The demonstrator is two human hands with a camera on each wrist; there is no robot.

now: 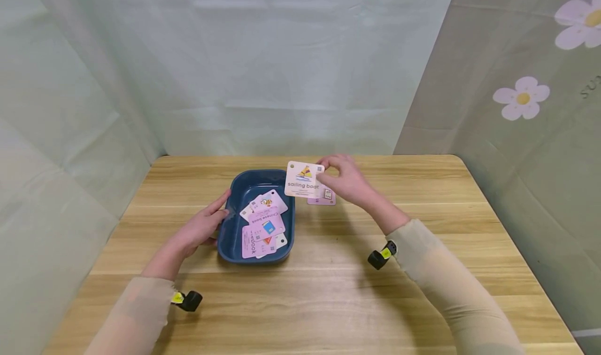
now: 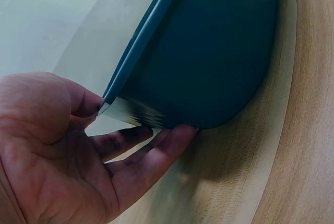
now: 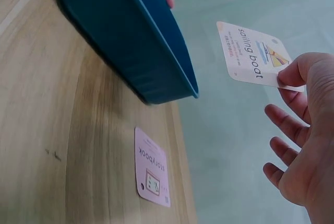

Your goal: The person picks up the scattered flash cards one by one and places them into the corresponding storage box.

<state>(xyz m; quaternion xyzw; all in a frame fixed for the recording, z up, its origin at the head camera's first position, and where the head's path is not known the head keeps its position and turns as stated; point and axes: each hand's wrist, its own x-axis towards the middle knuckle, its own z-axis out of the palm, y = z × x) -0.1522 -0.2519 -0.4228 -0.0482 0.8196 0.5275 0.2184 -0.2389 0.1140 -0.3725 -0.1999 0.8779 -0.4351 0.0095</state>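
Observation:
My right hand (image 1: 346,180) pinches a sailing boat card (image 1: 304,180) by its edge between thumb and forefinger, the other fingers spread loosely. The card is raised beside the bin's right rim, partly over a pink storybook card (image 3: 152,166) on the table. At the bin's left end, my left hand (image 1: 203,229) holds the dark blue bin (image 2: 209,51), thumb at the rim and fingertips against the outer wall. Inside the bin lie several picture cards, among them a Chinese book card (image 1: 266,225) and a bee card (image 1: 269,202).
Wood-grain table (image 1: 328,303) under everything. Pale cloth walls stand behind and at both sides; the right one (image 1: 521,151) bears printed flowers. Black wrist cameras (image 1: 378,258) are strapped to both sleeves.

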